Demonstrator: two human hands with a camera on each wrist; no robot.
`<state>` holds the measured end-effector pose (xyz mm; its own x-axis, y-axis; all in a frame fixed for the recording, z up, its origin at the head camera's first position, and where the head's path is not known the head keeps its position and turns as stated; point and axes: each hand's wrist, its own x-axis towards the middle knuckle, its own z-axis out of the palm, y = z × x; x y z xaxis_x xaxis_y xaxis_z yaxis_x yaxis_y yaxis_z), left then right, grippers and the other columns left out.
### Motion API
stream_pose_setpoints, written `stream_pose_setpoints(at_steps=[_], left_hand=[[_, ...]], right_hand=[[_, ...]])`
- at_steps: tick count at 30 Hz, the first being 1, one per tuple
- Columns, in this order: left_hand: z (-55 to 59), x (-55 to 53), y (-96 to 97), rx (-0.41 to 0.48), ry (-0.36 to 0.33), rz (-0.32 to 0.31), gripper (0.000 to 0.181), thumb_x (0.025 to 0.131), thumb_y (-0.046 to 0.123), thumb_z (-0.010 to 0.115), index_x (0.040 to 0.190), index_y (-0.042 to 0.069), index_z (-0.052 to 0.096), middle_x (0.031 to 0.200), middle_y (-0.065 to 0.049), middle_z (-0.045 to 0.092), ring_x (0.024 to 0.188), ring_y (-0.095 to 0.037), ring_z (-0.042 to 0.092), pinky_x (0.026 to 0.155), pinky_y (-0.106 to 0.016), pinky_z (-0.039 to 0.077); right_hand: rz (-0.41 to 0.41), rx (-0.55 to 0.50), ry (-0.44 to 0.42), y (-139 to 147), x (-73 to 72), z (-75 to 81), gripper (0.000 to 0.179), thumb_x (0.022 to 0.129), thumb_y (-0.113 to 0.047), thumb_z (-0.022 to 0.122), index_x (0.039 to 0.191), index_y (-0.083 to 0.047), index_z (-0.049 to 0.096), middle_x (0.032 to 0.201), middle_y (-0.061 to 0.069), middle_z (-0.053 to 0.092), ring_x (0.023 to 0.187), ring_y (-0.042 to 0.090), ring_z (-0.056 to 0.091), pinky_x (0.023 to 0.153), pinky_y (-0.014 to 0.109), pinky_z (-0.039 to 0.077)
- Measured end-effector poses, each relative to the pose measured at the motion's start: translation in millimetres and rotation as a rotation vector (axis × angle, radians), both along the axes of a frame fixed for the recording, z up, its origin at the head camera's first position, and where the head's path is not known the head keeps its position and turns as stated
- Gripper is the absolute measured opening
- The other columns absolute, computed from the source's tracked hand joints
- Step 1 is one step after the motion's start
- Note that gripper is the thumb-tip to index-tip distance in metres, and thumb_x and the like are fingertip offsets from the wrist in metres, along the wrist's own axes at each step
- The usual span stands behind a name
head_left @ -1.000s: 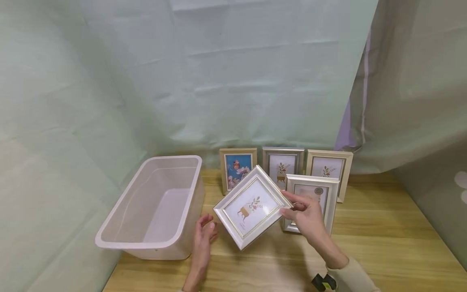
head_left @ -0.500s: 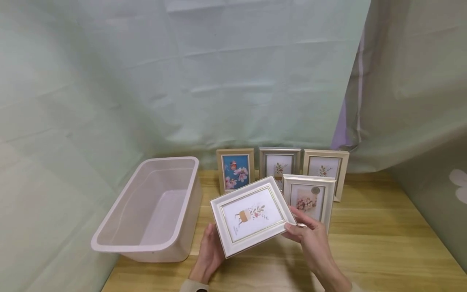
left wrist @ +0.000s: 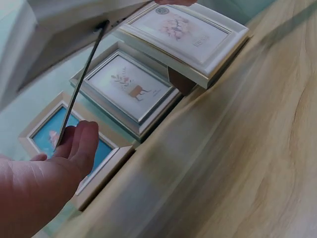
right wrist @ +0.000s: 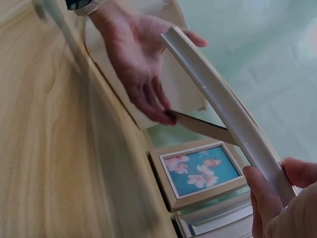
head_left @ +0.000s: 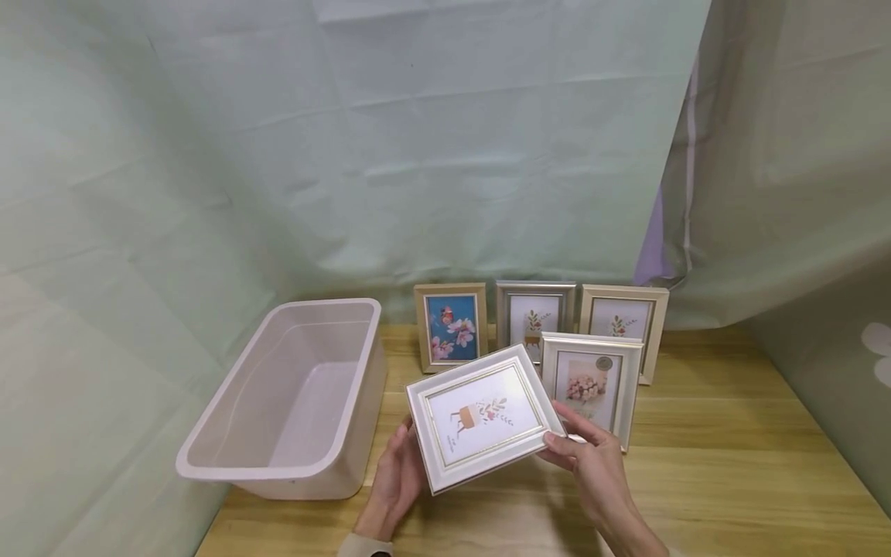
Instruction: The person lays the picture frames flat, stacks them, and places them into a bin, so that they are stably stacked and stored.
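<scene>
A white picture frame [head_left: 480,418] with a deer-and-flowers print is held tilted in the air above the table. My right hand [head_left: 592,468] pinches its lower right corner, thumb in front and fingers behind. Behind the frame's left side is my left hand [head_left: 398,472], partly hidden by it in the head view. From the back of the frame a thin stand leg [right wrist: 205,128] sticks out. The left fingertips [right wrist: 161,116] touch the leg's free end, while the left thumb lies apart from the leg. A white frame with a pink bouquet print [head_left: 592,383] stands just behind the right hand.
Along the back stand a gold frame with a blue blossom picture [head_left: 451,329], a silver frame [head_left: 536,313] and a light gold frame [head_left: 623,321]. An off-white plastic tub [head_left: 372,363] sits at the left. The wooden table [head_left: 738,464] ends at green cloth walls.
The held frame has turned from a diamond slant to nearly landscape and dropped a little. My left hand has come from beside the tub to behind the frame, reaching its stand leg.
</scene>
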<state>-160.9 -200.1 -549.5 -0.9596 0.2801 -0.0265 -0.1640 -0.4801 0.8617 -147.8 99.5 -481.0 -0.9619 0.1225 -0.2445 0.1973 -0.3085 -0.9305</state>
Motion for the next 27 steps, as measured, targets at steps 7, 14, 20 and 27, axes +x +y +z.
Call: stream_pose_setpoints(at_steps=[7, 14, 20, 27], left_hand=[[9.9, 1.8, -4.5, 0.013, 0.084, 0.045, 0.087, 0.112, 0.045, 0.036, 0.170, -0.006, -0.005, 0.145, 0.016, 0.058, 0.139, 0.000, 0.055, 0.121, -0.020, 0.042], [16.9, 10.5, -3.8, -0.051, 0.148, 0.167, 0.071, 0.108, 0.012, 0.044, 0.165, -0.019, 0.013, 0.153, -0.001, 0.059, 0.137, 0.001, 0.059, 0.118, -0.018, 0.047], [24.7, 17.5, -0.3, -0.327, 0.179, 0.219, 0.101, 0.092, 0.004, 0.076, 0.166, -0.018, 0.011, 0.161, -0.041, 0.038, 0.127, 0.005, 0.060, 0.109, -0.010, 0.049], [25.2, 17.5, 1.7, -0.581, 0.237, 0.255, 0.127, 0.075, -0.001, 0.093, 0.171, -0.009, 0.010, 0.168, -0.036, 0.037, 0.139, -0.017, 0.058, 0.111, -0.014, 0.048]], right_hand=[[-0.050, -0.011, 0.005, -3.9, -0.6, -8.2, 0.061, 0.087, 0.018, 0.071, 0.147, 0.009, 0.061, 0.099, 0.008, 0.064, 0.081, 0.018, 0.079, 0.082, 0.035, 0.070], [-0.067, -0.002, 0.010, -12.8, 2.1, -17.1, 0.063, 0.084, 0.019, 0.074, 0.145, 0.012, 0.059, 0.098, 0.006, 0.062, 0.077, 0.013, 0.077, 0.079, 0.032, 0.069], [-0.070, -0.005, 0.002, -17.1, -0.6, -21.6, 0.065, 0.088, 0.018, 0.072, 0.150, 0.011, 0.054, 0.102, 0.007, 0.063, 0.079, 0.011, 0.078, 0.081, 0.029, 0.069], [-0.089, -0.017, -0.017, -21.2, -3.4, -26.0, 0.066, 0.090, 0.017, 0.070, 0.152, 0.009, 0.052, 0.105, 0.004, 0.071, 0.084, 0.011, 0.077, 0.086, 0.028, 0.068]])
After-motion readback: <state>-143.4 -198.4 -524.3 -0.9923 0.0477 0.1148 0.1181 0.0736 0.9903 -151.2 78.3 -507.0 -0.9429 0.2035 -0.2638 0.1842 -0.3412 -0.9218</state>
